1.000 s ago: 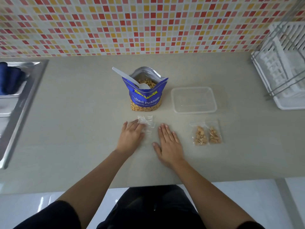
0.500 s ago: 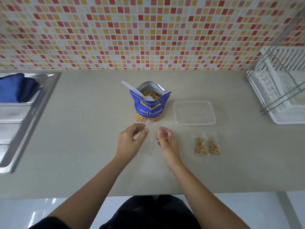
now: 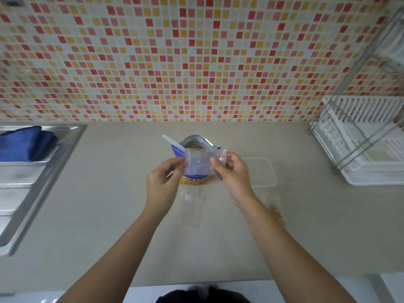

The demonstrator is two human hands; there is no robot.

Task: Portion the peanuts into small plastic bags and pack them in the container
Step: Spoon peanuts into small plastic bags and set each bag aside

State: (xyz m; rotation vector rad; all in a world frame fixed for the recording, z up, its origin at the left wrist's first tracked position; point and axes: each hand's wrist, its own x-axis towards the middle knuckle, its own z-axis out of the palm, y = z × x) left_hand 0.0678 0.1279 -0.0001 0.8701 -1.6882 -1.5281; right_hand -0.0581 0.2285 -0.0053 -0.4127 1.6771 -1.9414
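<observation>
An empty small clear plastic bag (image 3: 200,160) is held up above the counter, pinched at its left edge by my left hand (image 3: 162,182) and at its right edge by my right hand (image 3: 232,172). Behind it stands the open blue peanut bag (image 3: 195,144), with a white plastic spoon (image 3: 172,141) sticking out to the left. The clear plastic container (image 3: 265,173) lies on the counter just right of my right hand. More empty clear bags (image 3: 193,204) lie flat under my hands. A filled peanut bag (image 3: 277,214) shows partly behind my right forearm.
A steel sink (image 3: 32,178) with a blue cloth (image 3: 24,145) fills the left side. A white dish rack (image 3: 365,141) with a wire frame stands at the right. A tiled wall runs behind the counter, whose front edge is near my body.
Both hands rose from the counter with one clear bag and hold it up in front of the peanut bag. The camera tilted up, showing more wall.
</observation>
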